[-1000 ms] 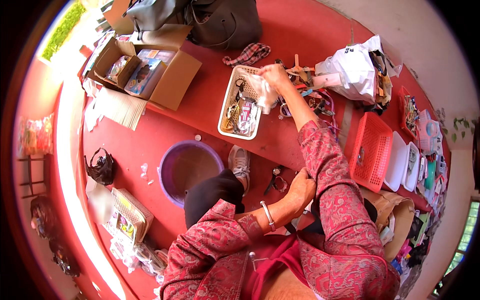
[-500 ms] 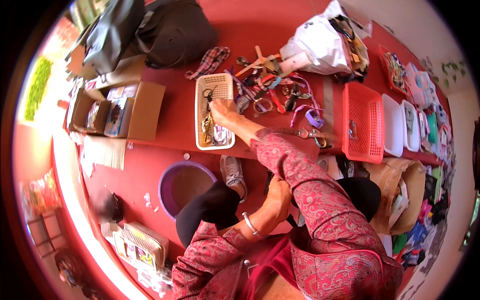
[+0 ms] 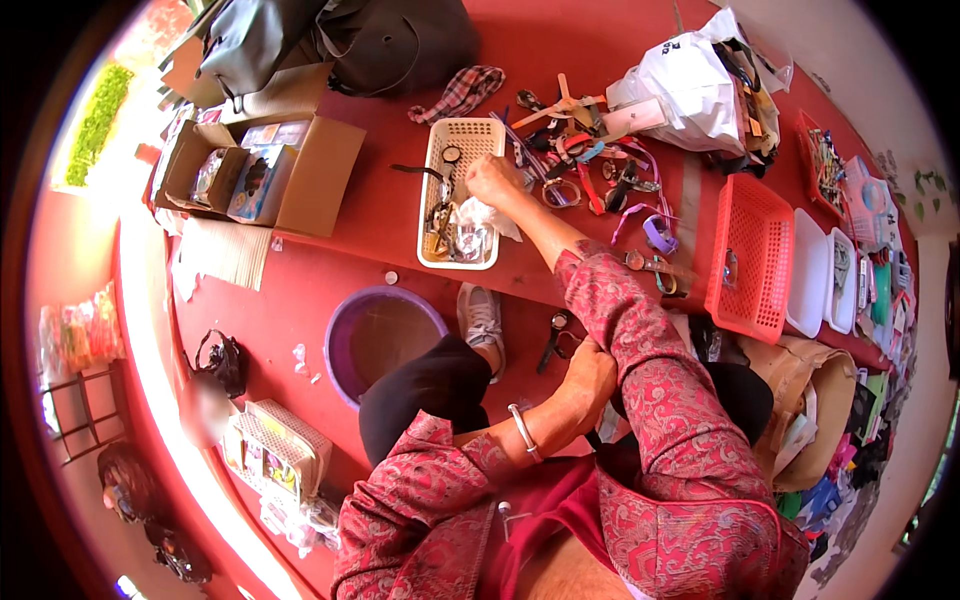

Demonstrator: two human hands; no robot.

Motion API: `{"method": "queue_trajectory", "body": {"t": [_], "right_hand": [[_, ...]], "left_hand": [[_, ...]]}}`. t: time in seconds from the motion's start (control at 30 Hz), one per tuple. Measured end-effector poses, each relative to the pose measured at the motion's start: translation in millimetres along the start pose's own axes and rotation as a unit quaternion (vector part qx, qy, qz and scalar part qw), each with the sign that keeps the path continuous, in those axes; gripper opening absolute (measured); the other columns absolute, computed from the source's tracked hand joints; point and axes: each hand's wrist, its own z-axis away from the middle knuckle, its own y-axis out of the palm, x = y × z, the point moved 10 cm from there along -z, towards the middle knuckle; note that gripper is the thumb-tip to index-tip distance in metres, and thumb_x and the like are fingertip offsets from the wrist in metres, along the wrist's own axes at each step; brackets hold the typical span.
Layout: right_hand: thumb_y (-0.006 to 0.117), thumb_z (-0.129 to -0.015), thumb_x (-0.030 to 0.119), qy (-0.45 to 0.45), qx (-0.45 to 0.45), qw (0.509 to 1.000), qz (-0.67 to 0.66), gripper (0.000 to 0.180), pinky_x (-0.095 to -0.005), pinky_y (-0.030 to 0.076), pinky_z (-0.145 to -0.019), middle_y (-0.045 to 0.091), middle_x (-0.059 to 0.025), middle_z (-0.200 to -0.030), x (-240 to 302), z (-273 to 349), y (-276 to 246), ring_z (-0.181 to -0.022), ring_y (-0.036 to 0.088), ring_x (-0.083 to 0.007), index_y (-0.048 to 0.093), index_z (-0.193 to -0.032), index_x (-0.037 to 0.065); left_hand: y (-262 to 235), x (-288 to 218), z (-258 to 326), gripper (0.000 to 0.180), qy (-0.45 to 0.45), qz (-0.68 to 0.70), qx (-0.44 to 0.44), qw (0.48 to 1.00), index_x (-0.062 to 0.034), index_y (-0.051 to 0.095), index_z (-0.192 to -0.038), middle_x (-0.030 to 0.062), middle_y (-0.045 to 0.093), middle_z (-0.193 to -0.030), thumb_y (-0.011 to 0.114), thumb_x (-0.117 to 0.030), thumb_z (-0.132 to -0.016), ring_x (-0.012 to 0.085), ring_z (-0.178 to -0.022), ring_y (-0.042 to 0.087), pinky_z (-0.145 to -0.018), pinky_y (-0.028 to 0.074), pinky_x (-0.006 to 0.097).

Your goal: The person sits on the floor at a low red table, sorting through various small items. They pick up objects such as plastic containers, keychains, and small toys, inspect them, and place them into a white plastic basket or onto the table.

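My right hand (image 3: 494,183) is closed over the right side of a cream plastic basket (image 3: 458,262); what its curled fingers hold is hidden. Inside the basket lie several watches, and crumpled clear-white plastic (image 3: 484,216) sits just below the hand. A watch (image 3: 451,155) rests near the basket's far end, and a dark strap (image 3: 408,168) pokes out over its left rim. Low by my lap, my left hand (image 3: 588,380) is curled, partly covered by my right sleeve; its contents cannot be made out. Close beyond it is a black-strapped watch (image 3: 552,340).
Tangled straps and watches (image 3: 600,165) lie right of the basket. Farther right stand a red basket (image 3: 715,285) and white trays (image 3: 806,270). A purple tub (image 3: 335,345) is beside my leg. Left is a cardboard box (image 3: 325,180); black bags (image 3: 400,50) lie behind.
The view has shifted, so the scene sits differently. My right hand has drawn to the basket's right side. A dark strap now sticks out over the left rim, and the watch by my left hand shows more.
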Motion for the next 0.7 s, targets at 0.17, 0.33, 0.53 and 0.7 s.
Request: {"method": "queue_trajectory", "body": {"t": [0.17, 0.33, 0.53, 0.7], "right_hand": [[0.051, -0.072, 0.009, -0.188, -0.011, 0.98, -0.058, 0.018, -0.0378, 0.051, -0.064, 0.064, -0.0131, -0.09, 44, 24, -16, -0.077, 0.063, -0.0264, 0.065, -0.083, 0.013], [0.043, -0.077, 0.004, -0.276, 0.169, 0.919, 0.225, 0.038, -0.0388, 0.052, -0.062, 0.047, -0.0108, -0.128, 81, 47, 41, -0.081, 0.063, -0.0215, 0.057, -0.11, 0.015], [0.044, -0.075, 0.006, -0.178, 0.119, 0.972, 0.102, 0.029, -0.0387, 0.05, -0.074, 0.055, -0.0108, -0.115, 49, 40, 40, -0.088, 0.061, -0.0292, 0.061, -0.098, 0.011], [0.046, -0.072, 0.006, -0.277, 0.019, 0.957, 0.08, 0.033, -0.0397, 0.049, -0.074, 0.059, -0.0113, -0.101, 48, 38, 32, -0.089, 0.06, -0.0291, 0.064, -0.098, 0.015]], "left_hand": [[10, -12, 22, 0.031, -0.097, 0.146, -0.029, 0.984, -0.0144, 0.048, -0.118, 0.0019, 0.056, -0.111, 0.036, -0.018, -0.089, 0.017, -0.102, 0.049, -0.09, 0.035, 0.034], [-9, 3, 16, 0.032, -0.122, 0.092, -0.077, 0.985, -0.0145, 0.048, -0.116, 0.0027, 0.055, -0.111, 0.036, -0.023, -0.088, 0.0187, -0.1, 0.049, -0.089, 0.034, 0.031], [-14, 11, 14, 0.031, -0.114, 0.082, -0.083, 0.987, -0.0137, 0.05, -0.115, 0.0015, 0.057, -0.107, 0.038, -0.02, -0.087, 0.0173, -0.097, 0.05, -0.089, 0.034, 0.03], [-13, 12, 6, 0.03, -0.102, 0.054, -0.063, 0.991, -0.0129, 0.051, -0.113, 0.0001, 0.058, -0.103, 0.041, -0.015, -0.085, 0.0156, -0.095, 0.051, -0.089, 0.035, 0.03]]}}
